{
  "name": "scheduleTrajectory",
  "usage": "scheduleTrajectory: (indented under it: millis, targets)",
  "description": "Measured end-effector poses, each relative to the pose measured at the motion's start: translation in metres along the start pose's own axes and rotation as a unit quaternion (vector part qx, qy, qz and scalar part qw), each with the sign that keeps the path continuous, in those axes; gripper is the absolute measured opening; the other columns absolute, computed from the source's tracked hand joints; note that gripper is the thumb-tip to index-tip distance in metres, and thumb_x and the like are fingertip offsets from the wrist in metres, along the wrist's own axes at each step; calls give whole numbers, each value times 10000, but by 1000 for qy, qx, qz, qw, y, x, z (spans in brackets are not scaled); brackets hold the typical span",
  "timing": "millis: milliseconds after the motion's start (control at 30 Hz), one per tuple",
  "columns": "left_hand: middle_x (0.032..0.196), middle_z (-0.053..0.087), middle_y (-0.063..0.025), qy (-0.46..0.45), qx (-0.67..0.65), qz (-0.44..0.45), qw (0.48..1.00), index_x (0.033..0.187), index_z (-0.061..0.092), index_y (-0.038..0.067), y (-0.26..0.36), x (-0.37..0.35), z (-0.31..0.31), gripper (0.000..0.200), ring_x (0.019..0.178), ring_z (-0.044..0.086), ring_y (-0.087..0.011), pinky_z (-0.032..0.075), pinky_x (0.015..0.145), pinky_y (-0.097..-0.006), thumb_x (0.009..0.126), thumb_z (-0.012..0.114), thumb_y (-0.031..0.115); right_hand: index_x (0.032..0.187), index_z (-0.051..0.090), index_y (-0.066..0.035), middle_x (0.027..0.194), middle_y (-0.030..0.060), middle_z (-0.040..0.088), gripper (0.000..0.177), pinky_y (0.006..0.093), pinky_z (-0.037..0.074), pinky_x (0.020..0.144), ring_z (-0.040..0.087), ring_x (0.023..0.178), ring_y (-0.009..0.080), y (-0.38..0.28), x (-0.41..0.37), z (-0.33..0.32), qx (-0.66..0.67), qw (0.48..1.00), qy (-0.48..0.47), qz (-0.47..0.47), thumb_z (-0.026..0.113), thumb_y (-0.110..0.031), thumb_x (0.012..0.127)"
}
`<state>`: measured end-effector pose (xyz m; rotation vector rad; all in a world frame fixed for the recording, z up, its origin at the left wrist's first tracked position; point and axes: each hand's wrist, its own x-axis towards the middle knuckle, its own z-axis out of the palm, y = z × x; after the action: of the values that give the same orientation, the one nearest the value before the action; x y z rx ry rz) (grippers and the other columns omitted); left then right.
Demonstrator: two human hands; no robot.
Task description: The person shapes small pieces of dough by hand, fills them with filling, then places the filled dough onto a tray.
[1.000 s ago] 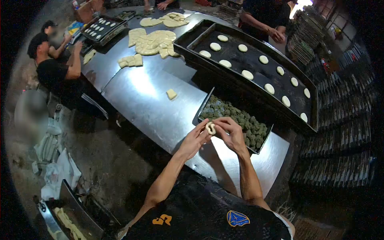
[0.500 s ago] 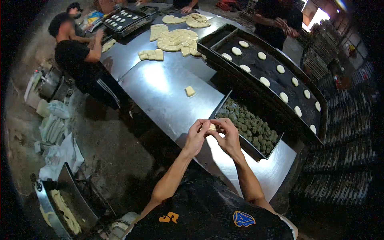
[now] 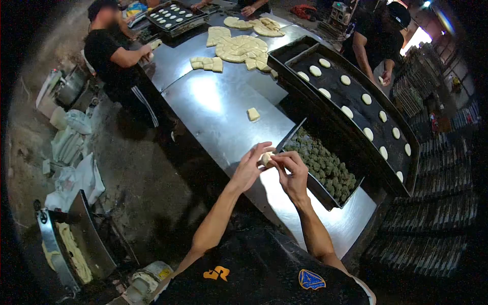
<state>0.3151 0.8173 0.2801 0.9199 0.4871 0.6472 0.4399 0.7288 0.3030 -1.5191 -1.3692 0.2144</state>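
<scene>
A small pale ball of dough (image 3: 266, 159) sits between my two hands, above the near edge of the metal table. My left hand (image 3: 249, 170) cups it from the left, thumb and fingers around it. From the other side, the fingertips of my right hand (image 3: 293, 175) pinch its edge; part of the ball is hidden behind them. Just right of my hands is a metal tray of dark greenish filling balls (image 3: 325, 168). A single square dough piece (image 3: 253, 114) lies on the table beyond my hands.
A large black baking tray (image 3: 351, 124) with several dough rounds stands at the right. Cut dough sheets (image 3: 241, 48) lie farther back, near a smaller filled tray (image 3: 175, 18). Co-workers stand left (image 3: 114, 56), at the back and right (image 3: 373, 46). A dough machine (image 3: 76, 244) is lower left.
My left fingers have straightened somewhat and my right fingers have shifted on the dough ball. My view has tilted slightly. The co-worker at right has leaned over the large tray, holding a pale piece.
</scene>
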Motion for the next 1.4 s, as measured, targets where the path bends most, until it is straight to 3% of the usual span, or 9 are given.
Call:
scheduleTrajectory:
  millis: [300, 700, 767, 967, 1033, 1067, 1100, 1233, 1400]
  targets:
    - [1141, 613, -86, -93, -90, -37, 991, 1265, 532, -5, -19, -5, -26, 381, 1003, 600, -154, 485, 897, -316, 963, 576, 224, 930, 701, -15, 841, 105, 622, 142, 310, 493, 655, 599, 732, 204, -20, -4, 8, -27, 1000, -10, 7, 716, -13, 789]
    - [1242, 570, -89, 251, 115, 26, 961, 1223, 565, 37, 4, -79, -117, 374, 1191, 524, -202, 409, 1003, -348, 970, 537, 312, 999, 652, -30, 972, 172, 577, 286, 468, 360, 859, 469, 936, 339, 52, 33, 40, -167, 984, -54, -13, 472, -245, 948]
    - [1235, 574, -83, 297, 111, 12, 948, 1205, 571, 43, 6, -91, -120, 354, 1175, 534, -194, 406, 1007, -345, 971, 537, 306, 1015, 608, -20, 947, 189, 545, 325, 460, 342, 849, 470, 924, 347, 71, 8, 83, -412, 891, -192, -1, 421, -279, 955]
    - [1200, 587, -68, 248, 102, 22, 963, 1186, 578, 48, 9, -79, -110, 331, 1140, 546, -178, 419, 988, -334, 971, 543, 298, 1103, 540, -11, 1007, 189, 541, 364, 452, 397, 863, 507, 924, 350, 127, 8, 110, -390, 895, -195, -95, 404, -321, 967]
    - [1186, 591, -67, 235, 114, 25, 965, 1174, 580, 43, 12, -70, -106, 323, 1121, 551, -169, 422, 980, -326, 971, 545, 292, 1147, 555, 14, 966, 202, 582, 416, 418, 435, 853, 555, 864, 347, 119, 30, 81, 236, 884, -227, 335, 354, -317, 993]
    - [1180, 592, -67, 227, 123, 21, 966, 1169, 580, 40, 12, -66, -104, 321, 1116, 552, -166, 422, 978, -323, 971, 545, 291, 1180, 570, 30, 1020, 161, 626, 603, 325, 437, 803, 580, 895, 201, 97, 34, 62, 176, 903, -220, 324, 303, -484, 1013]
    - [1173, 594, -67, 218, 133, 17, 967, 1163, 581, 37, 13, -62, -103, 319, 1111, 552, -163, 422, 977, -320, 972, 545, 290, 1165, 570, 42, 1007, 186, 632, 492, 369, 467, 774, 613, 872, 235, 110, 29, 54, 47, 969, -210, 122, 356, -372, 1008]
    - [1158, 596, -75, 203, 162, 8, 966, 1183, 573, 10, -2, -43, -105, 358, 1093, 553, -162, 433, 965, -326, 967, 553, 295, 984, 638, 47, 767, 193, 647, 327, 397, 493, 649, 623, 687, 282, 115, -25, 45, -174, 928, -311, 113, 603, -256, 865]
    - [972, 594, -3, 175, 159, -7, 972, 1112, 620, 18, -5, -8, -96, 295, 926, 520, -96, 423, 827, -253, 958, 578, 266, 946, 665, 7, 851, 184, 647, 283, 384, 498, 713, 621, 781, 268, 68, -5, 16, -28, 939, -272, 209, 752, -192, 764]
